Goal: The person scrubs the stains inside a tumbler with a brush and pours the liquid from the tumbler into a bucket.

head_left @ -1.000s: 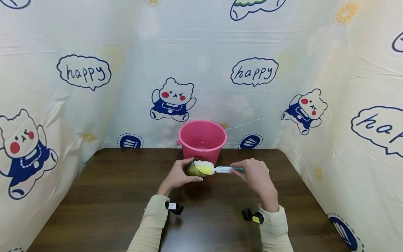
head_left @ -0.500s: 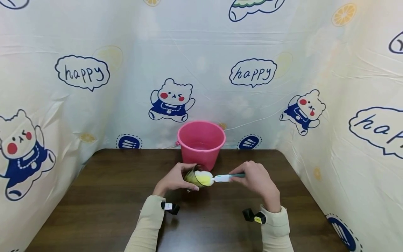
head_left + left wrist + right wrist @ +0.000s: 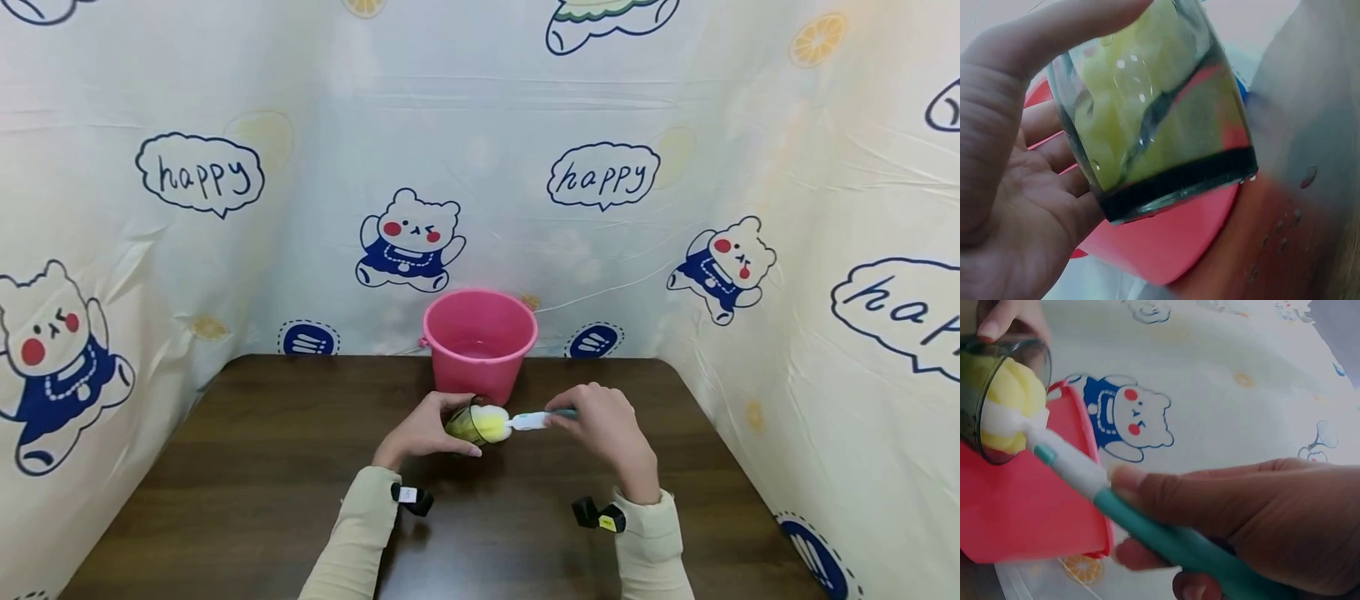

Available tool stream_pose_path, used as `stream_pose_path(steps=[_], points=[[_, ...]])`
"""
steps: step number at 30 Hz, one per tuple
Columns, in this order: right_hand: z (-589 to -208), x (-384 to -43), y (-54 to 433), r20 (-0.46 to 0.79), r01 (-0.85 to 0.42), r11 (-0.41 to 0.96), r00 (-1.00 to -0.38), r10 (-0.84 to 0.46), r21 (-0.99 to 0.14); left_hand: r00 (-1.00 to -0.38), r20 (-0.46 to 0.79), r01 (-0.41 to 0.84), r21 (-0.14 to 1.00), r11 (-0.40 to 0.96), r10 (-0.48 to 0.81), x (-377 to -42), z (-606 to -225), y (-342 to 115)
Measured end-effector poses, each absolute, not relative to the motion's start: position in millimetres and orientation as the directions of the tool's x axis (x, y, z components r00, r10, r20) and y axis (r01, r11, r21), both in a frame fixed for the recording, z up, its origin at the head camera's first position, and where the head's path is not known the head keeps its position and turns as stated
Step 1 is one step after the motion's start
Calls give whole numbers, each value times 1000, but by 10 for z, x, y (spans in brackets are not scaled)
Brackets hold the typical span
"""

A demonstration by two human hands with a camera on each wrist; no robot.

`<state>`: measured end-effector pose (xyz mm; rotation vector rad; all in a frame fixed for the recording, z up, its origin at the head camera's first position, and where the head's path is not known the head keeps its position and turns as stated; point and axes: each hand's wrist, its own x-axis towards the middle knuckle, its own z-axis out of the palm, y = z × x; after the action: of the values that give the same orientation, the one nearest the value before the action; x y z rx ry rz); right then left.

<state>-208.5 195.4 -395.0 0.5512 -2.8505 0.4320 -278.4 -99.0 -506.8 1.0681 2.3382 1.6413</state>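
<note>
A tinted drinking glass (image 3: 1166, 125) lies tilted on its side in my left hand (image 3: 422, 429), thumb on the near side and fingers around the far side. Its mouth faces right. A sponge cup brush with a yellow and white head (image 3: 1013, 406) is pushed into the glass. My right hand (image 3: 600, 421) grips the brush's white and teal handle (image 3: 1075, 465). Both hands are above the table, in front of the pink bucket (image 3: 480, 367). Water drops cling to the base of the glass in the left wrist view.
The pink bucket stands at the table's back edge against a printed curtain (image 3: 480, 125). Curtain also hangs at both sides. Water drops dot the dark wooden table (image 3: 262, 467) in the left wrist view.
Over the last second both hands, with the glass and brush, have come slightly lower, nearer the person. The brush head stays in the glass, and the bucket has not moved.
</note>
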Motion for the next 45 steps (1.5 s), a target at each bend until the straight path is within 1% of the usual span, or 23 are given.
stream_pose_path(steps=[2,5,7,10,13,15,17,20,22,24,26,28,32,34,36,40,42,45], points=[[-3938,-2070,1946,211,-384,875,-919,-332,-295,-751,309,491,852,182,584,-2783,-5063,-1007],[-3931,-2058,1929,132,-342,862,-940,-315,-374,-756,303,494,846,202,580,-2786,-5049,-1038],[-3943,-2068,1915,119,-325,865,-946,-302,-382,-758,301,502,836,222,578,-2796,-5044,-1050],[-3978,-2113,1896,188,-348,885,-935,-301,-311,-761,308,512,826,237,570,-2818,-5056,-1056],[-4001,-2148,1887,279,-385,895,-906,-319,-225,-765,320,514,826,231,559,-2835,-5076,-1052],[-3995,-2150,1887,308,-412,890,-887,-343,-196,-767,328,511,833,214,551,-2843,-5089,-1052],[-3974,-2133,1886,305,-432,878,-881,-362,-205,-770,334,503,842,196,544,-2843,-5099,-1061],[-3935,-2101,1902,265,-441,861,-888,-376,-255,-777,335,493,850,185,533,-2839,-5100,-1070],[-3918,-2093,1916,239,-425,856,-900,-364,-296,-785,336,491,850,192,520,-2835,-5092,-1069],[-3912,-2097,1931,240,-405,861,-908,-342,-306,-794,333,486,850,202,509,-2834,-5083,-1058],[-3924,-2111,1942,267,-391,874,-910,-318,-289,-805,326,476,853,212,495,-2833,-5078,-1045],[-3940,-2129,1944,311,-390,887,-899,-308,-248,-810,322,471,856,216,490,-2832,-5083,-1032],[-3973,-2146,1940,370,-414,892,-869,-328,-182,-798,305,474,851,229,519,-2828,-5105,-1016],[-3972,-2136,1934,360,-426,886,-868,-342,-185,-786,306,486,843,230,538,-2826,-5114,-1014],[-3960,-2117,1927,328,-427,878,-879,-346,-216,-780,310,493,839,229,543,-2827,-5115,-1018],[-3934,-2087,1925,269,-391,877,-909,-319,-278,-786,322,492,842,219,528,-2833,-5093,-1028],[-3930,-2087,1924,284,-381,883,-909,-304,-273,-786,330,495,843,212,522,-2830,-5082,-1027],[-3955,-2112,1919,336,-390,895,-891,-306,-218,-782,327,494,844,207,531,-2819,-5087,-1021]])
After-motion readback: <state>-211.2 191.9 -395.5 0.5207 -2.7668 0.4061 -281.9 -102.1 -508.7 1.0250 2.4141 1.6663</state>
